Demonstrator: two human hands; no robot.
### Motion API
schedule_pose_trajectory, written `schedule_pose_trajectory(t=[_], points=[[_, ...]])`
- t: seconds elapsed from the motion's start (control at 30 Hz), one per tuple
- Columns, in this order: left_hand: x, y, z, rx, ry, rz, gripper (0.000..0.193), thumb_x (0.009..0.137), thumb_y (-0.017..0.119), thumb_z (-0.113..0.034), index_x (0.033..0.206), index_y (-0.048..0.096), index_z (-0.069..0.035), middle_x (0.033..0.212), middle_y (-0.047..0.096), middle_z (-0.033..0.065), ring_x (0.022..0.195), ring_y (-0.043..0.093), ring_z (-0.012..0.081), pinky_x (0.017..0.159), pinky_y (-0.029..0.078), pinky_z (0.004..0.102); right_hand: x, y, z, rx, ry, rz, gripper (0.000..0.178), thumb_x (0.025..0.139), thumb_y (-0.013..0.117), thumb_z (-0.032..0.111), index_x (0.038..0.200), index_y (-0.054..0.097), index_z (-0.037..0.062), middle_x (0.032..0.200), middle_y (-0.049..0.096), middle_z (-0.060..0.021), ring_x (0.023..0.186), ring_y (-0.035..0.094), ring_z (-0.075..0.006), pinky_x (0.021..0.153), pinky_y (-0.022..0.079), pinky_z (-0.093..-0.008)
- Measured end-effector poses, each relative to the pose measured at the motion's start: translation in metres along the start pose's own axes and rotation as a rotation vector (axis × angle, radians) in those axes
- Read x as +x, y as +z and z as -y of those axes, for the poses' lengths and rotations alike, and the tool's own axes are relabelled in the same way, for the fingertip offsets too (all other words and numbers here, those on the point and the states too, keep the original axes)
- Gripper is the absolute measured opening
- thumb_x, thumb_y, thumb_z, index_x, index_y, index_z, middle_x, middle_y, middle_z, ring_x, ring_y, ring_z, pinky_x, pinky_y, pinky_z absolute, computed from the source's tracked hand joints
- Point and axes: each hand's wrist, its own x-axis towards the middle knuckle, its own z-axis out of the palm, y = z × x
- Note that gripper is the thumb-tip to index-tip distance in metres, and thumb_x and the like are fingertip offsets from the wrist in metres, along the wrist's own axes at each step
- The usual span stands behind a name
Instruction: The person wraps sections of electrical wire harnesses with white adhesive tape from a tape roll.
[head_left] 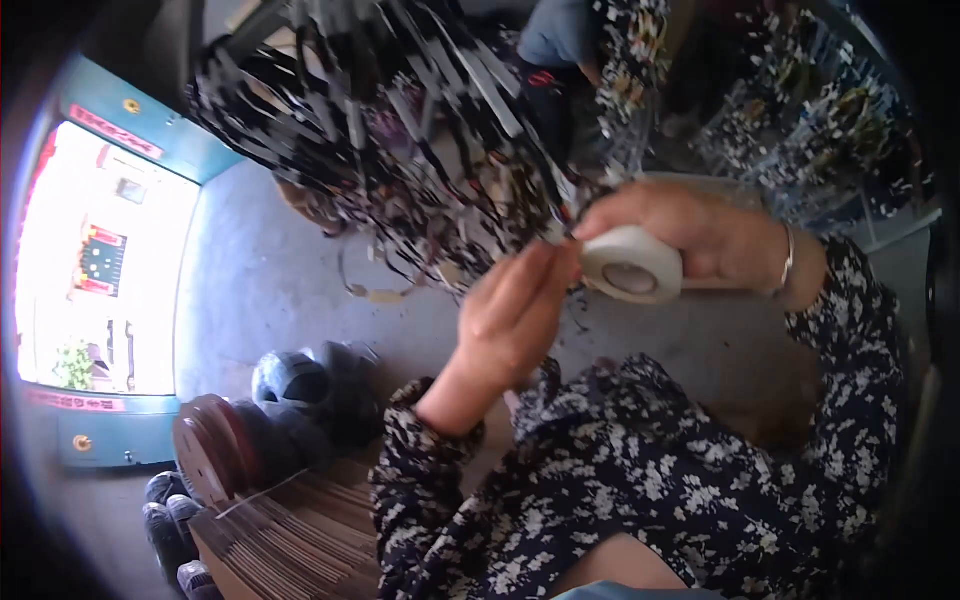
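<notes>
A roll of white tape (634,262) is in my right hand (690,225), its hollow core turned toward me. The fingers of my right hand wrap over its top and left side. Close against the roll's left edge is my left hand (510,310), fingers pressed together; what they pinch is hidden. Just beyond both hands hangs a dense bundle of dark cable harnesses (400,130), with black sleeves above and thin loose wire ends below. The wires right at my fingertips are too blurred to make out.
More wire bundles with white connectors (810,130) hang at the right. At lower left are stacked flat cardboard (290,530), a dark red spool (215,450) and dark wrapped rolls (290,380). A bright open doorway (110,260) is at far left. Another person's sleeve (556,35) shows at the top.
</notes>
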Motion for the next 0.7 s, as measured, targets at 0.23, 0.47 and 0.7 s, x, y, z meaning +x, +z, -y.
schedule_pose_trajectory(t=[0.23,0.47,0.7], points=[[0.001,0.01,-0.006,0.034,0.002,-0.027,0.045,0.071,0.072,0.004,0.115,0.071,0.007,0.104,0.063,0.0111,0.075,0.065,0.0202,0.061,0.055,0.0304,-0.002,-0.018,-0.007,0.061,0.016,0.119,0.026,0.099,0.06,0.027,0.11,0.067,0.0048,0.098,0.073,-0.0095,0.083,0.071,-0.0161,0.073,0.057,-0.0308],[-0.001,0.018,-0.019,0.022,-0.13,-0.16,0.039,0.074,0.072,0.007,0.112,0.074,0.006,0.102,0.067,0.0149,0.074,0.068,0.023,0.062,0.057,0.0319,-0.02,0.006,0.001,0.109,-0.097,-0.038,0.028,0.098,0.066,0.035,0.111,0.07,0.011,0.097,0.071,-0.0027,0.081,0.068,-0.0108,0.068,0.055,-0.0262],[-0.003,0.021,-0.016,-0.028,-0.244,-0.254,0.035,0.077,0.072,0.01,0.111,0.074,0.005,0.096,0.068,0.0126,0.072,0.067,0.023,0.06,0.055,0.0319,-0.016,0.022,0.007,0.074,-0.082,-0.101,0.037,0.1,0.066,0.039,0.115,0.068,0.0045,0.101,0.072,-0.0037,0.088,0.069,-0.0108,0.075,0.056,-0.0251]])
